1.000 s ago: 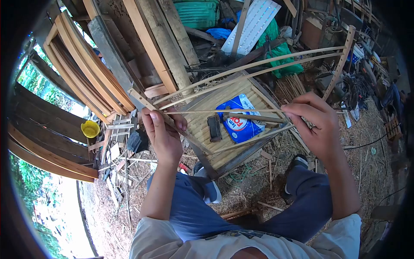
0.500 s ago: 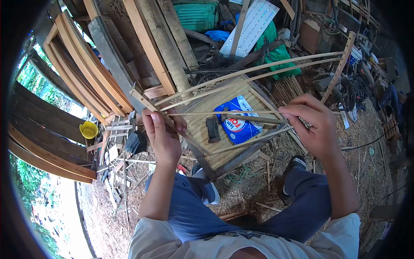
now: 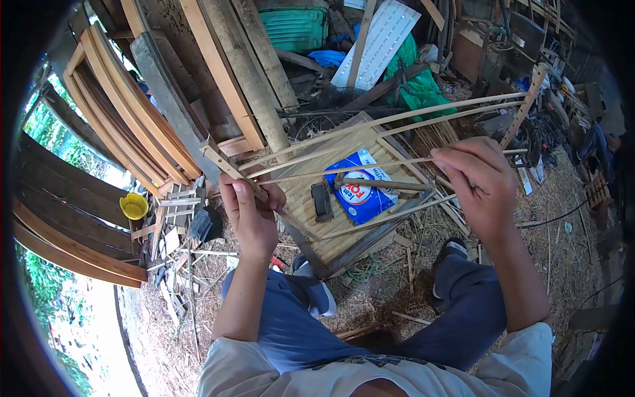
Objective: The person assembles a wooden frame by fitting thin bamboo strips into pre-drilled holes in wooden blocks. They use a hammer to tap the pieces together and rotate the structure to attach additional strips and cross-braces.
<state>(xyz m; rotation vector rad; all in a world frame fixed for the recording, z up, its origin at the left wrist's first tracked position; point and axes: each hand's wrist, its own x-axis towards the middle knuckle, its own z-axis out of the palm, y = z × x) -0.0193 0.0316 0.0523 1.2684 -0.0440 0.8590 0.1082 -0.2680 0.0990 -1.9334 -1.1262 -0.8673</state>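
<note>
My left hand (image 3: 254,212) is closed around a narrow wooden bar (image 3: 218,157) with a row of small holes. Between the thumb and fingers of my right hand (image 3: 479,188) is a thin bamboo slat (image 3: 357,168), its left end at the holed bar. Longer slats (image 3: 390,118) run from this bar to a second holed bar (image 3: 527,106) at the upper right, forming a light open frame. Beneath it, a blue packet (image 3: 360,210), a hammer (image 3: 390,184) and a dark block (image 3: 322,202) lie on a low slatted table (image 3: 297,178).
Wooden frames (image 3: 126,112) and planks lean at the left. A yellow bucket (image 3: 134,206) stands near them. Behind the table are a green crate (image 3: 293,30), a white perforated panel (image 3: 377,46) and a green sack (image 3: 423,92). Shavings and wood scraps cover the ground.
My right hand has raised the right part of the pinched slat slightly. The far holed bar has dropped a little in view. My left hand keeps its grip.
</note>
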